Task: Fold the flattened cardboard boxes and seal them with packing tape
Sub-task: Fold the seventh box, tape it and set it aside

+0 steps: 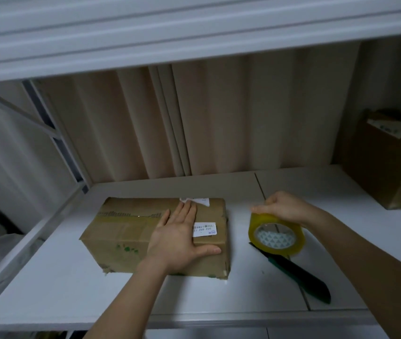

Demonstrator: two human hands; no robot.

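A: Cardboard box (155,236), brown, closed, lies flat on the white desk (48,289), left of centre and nearer the back edge than the front. Old tape runs along its top seam; a white label (204,230) sits near its right end, with a torn label remnant (195,201) at the back right corner.

B: Left hand (177,238)?

A: Flat on the box top, fingers straight and together, thumb spread along the near right edge. Pressing, gripping nothing.

B: Right hand (282,207)?

A: Fingers curled over the top of a yellowish packing tape roll (276,234), held upright on edge just right of the box, apart from it. Whether the roll touches the desk, cannot tell.

B: Other items?

A: Black-and-green utility knife (297,272) lies on the desk toward the front right, its tip beneath the roll. Second brown box (387,165) stands at the back right corner. Beige curtain (170,123) hangs behind the back edge.
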